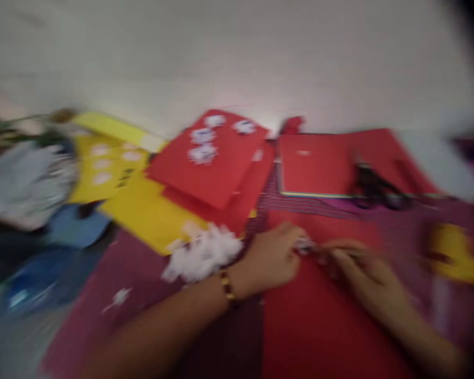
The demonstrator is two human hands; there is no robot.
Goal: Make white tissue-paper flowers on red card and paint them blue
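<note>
Over a red paper sheet (312, 321) both hands meet near its upper part. My left hand (270, 258), with a beaded bracelet at the wrist, is closed, its fingertips on a small white paper piece (303, 245). To the right, my right hand (365, 273) is closed in a pinch close to that piece; what lies between its fingertips is too blurred to name. A heap of white paper cut-outs (205, 252) lies just left of my left wrist.
Red cards (221, 179) with several white paper flowers lie behind, over yellow paper (142, 210). Black-handled scissors (375, 187) rest on a red paper stack (319, 163). A yellow tape dispenser-like object (456, 252) sits right. Plastic bags (35, 184) lie left; a wall (237, 52) stands behind.
</note>
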